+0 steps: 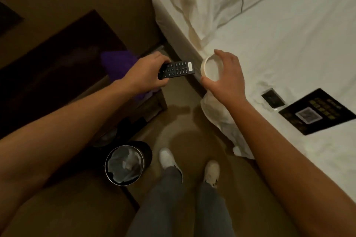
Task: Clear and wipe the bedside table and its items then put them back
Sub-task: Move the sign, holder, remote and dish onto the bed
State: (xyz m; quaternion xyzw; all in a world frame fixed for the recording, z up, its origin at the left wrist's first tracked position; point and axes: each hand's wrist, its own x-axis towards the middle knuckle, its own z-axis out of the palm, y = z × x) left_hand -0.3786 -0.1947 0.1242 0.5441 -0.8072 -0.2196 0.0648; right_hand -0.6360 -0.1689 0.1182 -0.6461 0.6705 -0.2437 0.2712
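The person's left hand [147, 71] is closed around the near end of a slim black remote control with rows of small pale buttons and a white label [176, 69]; the thumb lies along its lower edge and the other fingers curl over its upper edge, so that most of the button face juts out past the fingertips toward the white-sheeted bed [289, 48], hanging in the air over the gap between the bed and the dark wooden bedside table [63, 59]. The right hand [227, 77] spreads wide over a shallow round white dish [212, 69], thumb pressed to the rim's nearer side and forefinger arched over the far rim, the dish gripped across its width and tilted so its hollow faces the camera; it sits right at the bed's edge, just beside the remote's labelled end, the two not touching. A purple cloth [119, 61] lies bunched on the bedside table, on the side nearest the bed and partly hidden by the left hand. On the bed, well toward its foot from the dish, rest a small black card in a clear sleeve [273, 97] and, just beside it, a larger black card with gold print and a square code [317, 111]. Down on the floor on the table's near side stands a round black bin with a clear liner [125, 164], close to the person's white shoes [169, 159].
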